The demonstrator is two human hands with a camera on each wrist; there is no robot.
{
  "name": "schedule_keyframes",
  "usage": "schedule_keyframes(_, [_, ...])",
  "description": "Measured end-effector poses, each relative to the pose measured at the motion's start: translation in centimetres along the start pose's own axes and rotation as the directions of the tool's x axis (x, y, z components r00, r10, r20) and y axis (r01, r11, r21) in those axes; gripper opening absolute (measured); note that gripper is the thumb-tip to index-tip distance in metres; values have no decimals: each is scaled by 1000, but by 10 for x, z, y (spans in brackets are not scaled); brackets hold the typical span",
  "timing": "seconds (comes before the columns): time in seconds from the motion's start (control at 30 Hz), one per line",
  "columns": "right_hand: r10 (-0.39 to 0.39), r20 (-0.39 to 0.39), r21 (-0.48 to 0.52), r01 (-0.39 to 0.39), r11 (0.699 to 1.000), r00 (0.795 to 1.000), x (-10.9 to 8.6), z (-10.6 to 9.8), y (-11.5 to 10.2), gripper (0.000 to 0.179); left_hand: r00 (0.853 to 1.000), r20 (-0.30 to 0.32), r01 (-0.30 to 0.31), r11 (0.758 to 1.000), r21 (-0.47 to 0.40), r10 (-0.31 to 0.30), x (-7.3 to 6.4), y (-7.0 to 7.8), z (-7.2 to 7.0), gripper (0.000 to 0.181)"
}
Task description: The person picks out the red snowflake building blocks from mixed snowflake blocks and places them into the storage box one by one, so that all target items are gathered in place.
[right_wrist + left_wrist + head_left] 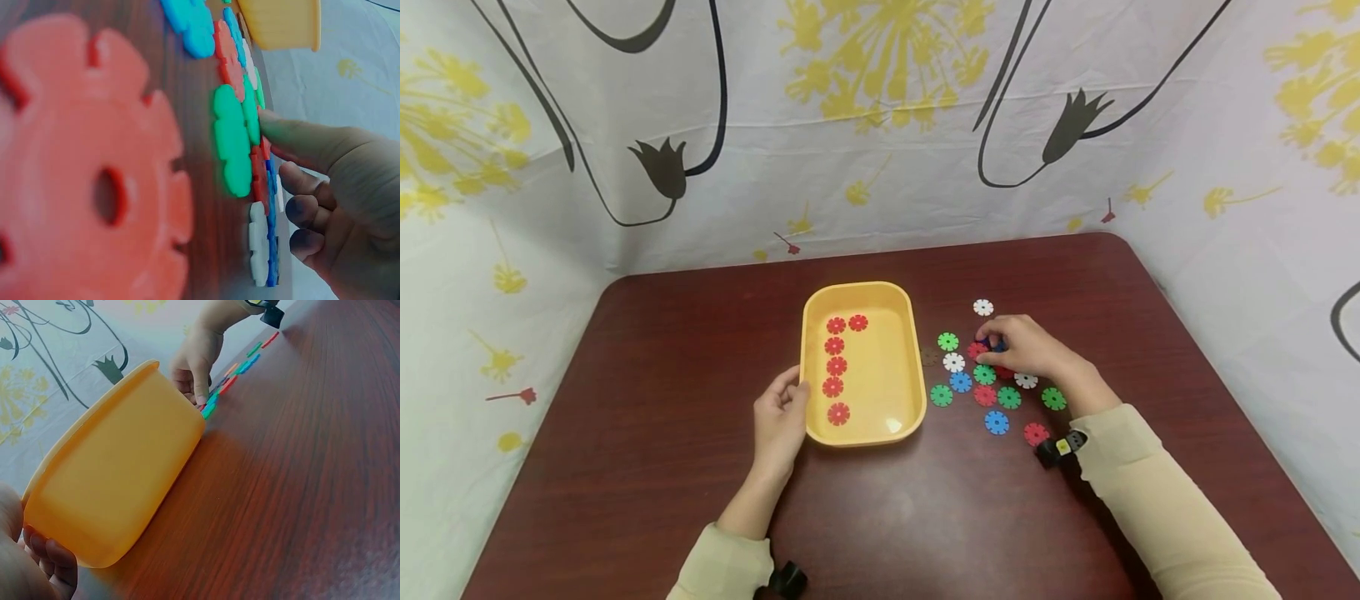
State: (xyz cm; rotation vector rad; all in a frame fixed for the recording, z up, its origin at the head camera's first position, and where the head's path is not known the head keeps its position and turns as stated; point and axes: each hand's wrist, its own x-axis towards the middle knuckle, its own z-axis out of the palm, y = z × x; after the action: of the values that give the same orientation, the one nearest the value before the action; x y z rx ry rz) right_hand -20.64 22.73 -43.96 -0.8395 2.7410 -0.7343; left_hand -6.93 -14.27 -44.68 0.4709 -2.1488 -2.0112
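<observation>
A yellow plastic tray point(859, 437) stands on the table, several red notched discs point(837, 366) lying inside it along its left side and top. My left hand point(781, 417) grips the tray's left wall, thumb at the rim and curled fingers against the outside, as the left wrist view also shows. Right of the tray, my right hand point(1026, 346) reaches down into a spread of colored discs. Thumb and fingertips pinch a red disc point(977, 351) at its edges. Dark blue discs point(272, 231) lie under that hand, partly hidden by it.
Around the right hand lie loose green point(942, 395), blue point(997, 422), white point(983, 307) and brown discs point(929, 357). Another red disc point(1036, 433) sits near the right wrist camera point(1060, 448). Patterned white cloth point(880, 192) hangs behind the dark wooden table point(700, 350).
</observation>
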Motion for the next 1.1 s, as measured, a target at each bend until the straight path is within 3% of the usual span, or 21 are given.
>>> schedule_keyframes(0.23, [38,82,52,-42,998,996,2,-3,-4,20,1000,3,15,1000,2,-15,0,0,0,35])
schedule_keyframes(0.37, [45,100,61,-52,997,994,4,-4,-5,23,999,12,31,999,13,-31,-2,9,0,34])
schedule_keyframes(0.63, [38,85,63,-43,997,996,7,0,-3,25,999,33,-4,1000,22,3,-13,35,1,35])
schedule_keyframes(0.87, [42,9,52,-42,998,999,9,4,-1,29,1000,29,3,1000,26,-4,-14,35,2,34])
schedule_keyframes(1.1, [71,21,43,-71,997,997,9,2,-1,41,1000,24,3,1000,31,-4,-14,36,2,34])
